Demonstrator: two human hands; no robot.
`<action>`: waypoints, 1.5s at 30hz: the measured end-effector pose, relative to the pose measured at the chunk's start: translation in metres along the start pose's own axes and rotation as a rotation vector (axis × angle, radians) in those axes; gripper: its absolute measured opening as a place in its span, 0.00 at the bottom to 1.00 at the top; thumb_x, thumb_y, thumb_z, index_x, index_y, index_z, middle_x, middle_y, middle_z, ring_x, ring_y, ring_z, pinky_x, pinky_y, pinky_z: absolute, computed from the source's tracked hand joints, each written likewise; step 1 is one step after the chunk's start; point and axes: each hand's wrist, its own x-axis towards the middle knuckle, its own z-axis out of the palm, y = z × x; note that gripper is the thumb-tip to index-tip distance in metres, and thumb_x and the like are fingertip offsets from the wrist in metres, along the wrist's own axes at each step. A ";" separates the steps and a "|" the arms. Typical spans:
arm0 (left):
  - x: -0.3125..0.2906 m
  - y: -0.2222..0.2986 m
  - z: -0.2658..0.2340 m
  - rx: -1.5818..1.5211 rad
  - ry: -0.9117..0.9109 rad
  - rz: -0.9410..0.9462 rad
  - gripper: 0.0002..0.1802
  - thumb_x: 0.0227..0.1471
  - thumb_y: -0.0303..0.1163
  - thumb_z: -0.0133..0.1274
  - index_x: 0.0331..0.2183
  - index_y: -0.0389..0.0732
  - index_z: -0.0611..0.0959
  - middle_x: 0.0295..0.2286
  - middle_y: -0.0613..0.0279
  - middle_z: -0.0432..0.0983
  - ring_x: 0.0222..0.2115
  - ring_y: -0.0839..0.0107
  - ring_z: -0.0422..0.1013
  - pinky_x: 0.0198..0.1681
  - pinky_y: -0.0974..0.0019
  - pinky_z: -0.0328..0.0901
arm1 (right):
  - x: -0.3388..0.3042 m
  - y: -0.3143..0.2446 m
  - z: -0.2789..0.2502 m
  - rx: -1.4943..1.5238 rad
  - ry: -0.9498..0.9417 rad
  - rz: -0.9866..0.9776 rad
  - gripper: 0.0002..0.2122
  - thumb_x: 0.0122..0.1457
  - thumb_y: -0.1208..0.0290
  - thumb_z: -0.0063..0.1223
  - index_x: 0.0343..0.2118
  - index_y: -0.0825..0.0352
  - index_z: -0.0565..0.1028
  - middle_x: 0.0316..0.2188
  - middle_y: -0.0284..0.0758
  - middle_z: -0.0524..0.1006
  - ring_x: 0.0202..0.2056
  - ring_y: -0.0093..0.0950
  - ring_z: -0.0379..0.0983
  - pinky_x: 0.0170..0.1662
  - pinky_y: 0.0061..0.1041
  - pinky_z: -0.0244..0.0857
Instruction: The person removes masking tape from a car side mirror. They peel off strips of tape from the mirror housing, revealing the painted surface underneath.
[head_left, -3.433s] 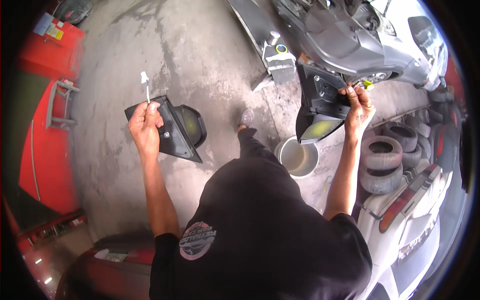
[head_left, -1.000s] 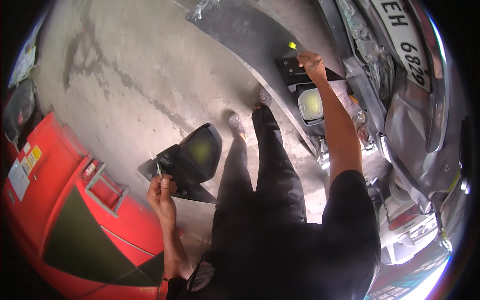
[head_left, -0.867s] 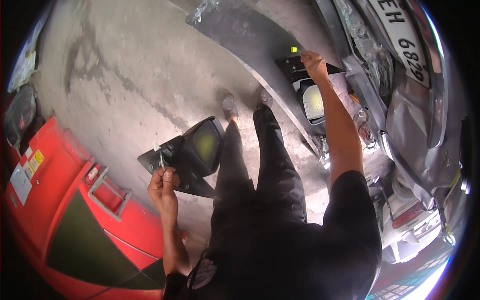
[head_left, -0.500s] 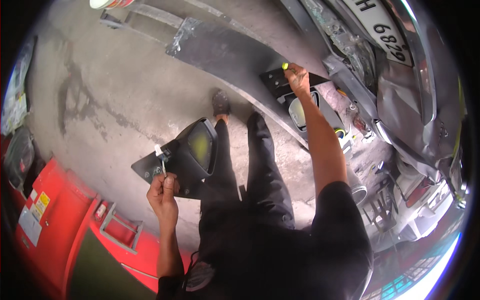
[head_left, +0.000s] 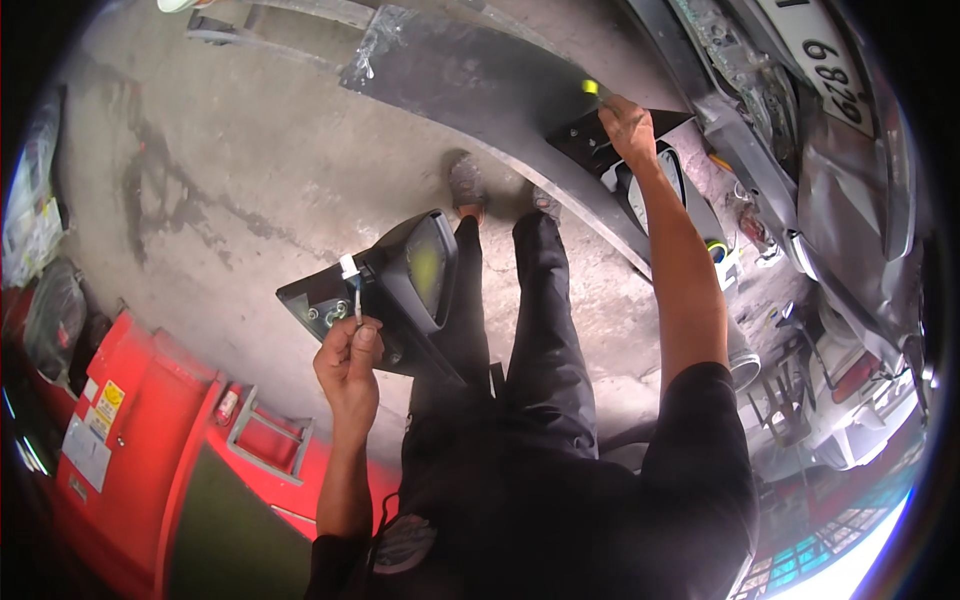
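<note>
The left hand (head_left: 350, 365) pinches one mirror's lead (head_left: 358, 303) left of the trousers (head_left: 545, 330); the right hand (head_left: 630, 130) pinches another mirror's (head_left: 580, 143) right of them. Likely fragile; better gripped by housing (head_left: 391, 264).

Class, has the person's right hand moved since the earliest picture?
Yes: in the picture, the right hand has gone from right of the yellow ring to its left.

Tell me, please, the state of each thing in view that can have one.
White connector, unplugged
Left hand, pinching the white wire
Left side mirror, detached, tilted
Yellow connector, unplugged
Right hand, closed on the yellow connector's wire
Right side mirror, detached, partly hidden
Shoes, worn
</note>
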 end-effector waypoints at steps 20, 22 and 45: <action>0.012 0.031 0.015 0.117 -0.101 0.081 0.11 0.65 0.31 0.52 0.36 0.31 0.80 0.21 0.68 0.67 0.23 0.79 0.62 0.28 0.73 0.59 | -0.112 -0.137 0.041 0.643 -0.211 0.297 0.10 0.60 0.74 0.57 0.44 0.70 0.81 0.33 0.37 0.84 0.38 0.23 0.78 0.43 0.25 0.71; 0.012 0.041 0.019 0.174 -0.137 0.063 0.11 0.65 0.31 0.53 0.36 0.32 0.80 0.22 0.68 0.67 0.23 0.79 0.63 0.27 0.73 0.59 | -0.131 -0.121 0.083 0.910 -0.191 0.186 0.18 0.64 0.61 0.55 0.50 0.69 0.78 0.39 0.39 0.82 0.39 0.29 0.79 0.43 0.27 0.72; 0.179 0.123 0.028 -0.132 -0.399 0.350 0.12 0.65 0.31 0.52 0.31 0.32 0.75 0.20 0.64 0.63 0.20 0.74 0.59 0.26 0.64 0.61 | -0.109 -0.092 0.129 1.613 -0.828 0.904 0.24 0.68 0.53 0.50 0.59 0.65 0.70 0.55 0.31 0.75 0.55 0.24 0.70 0.58 0.27 0.64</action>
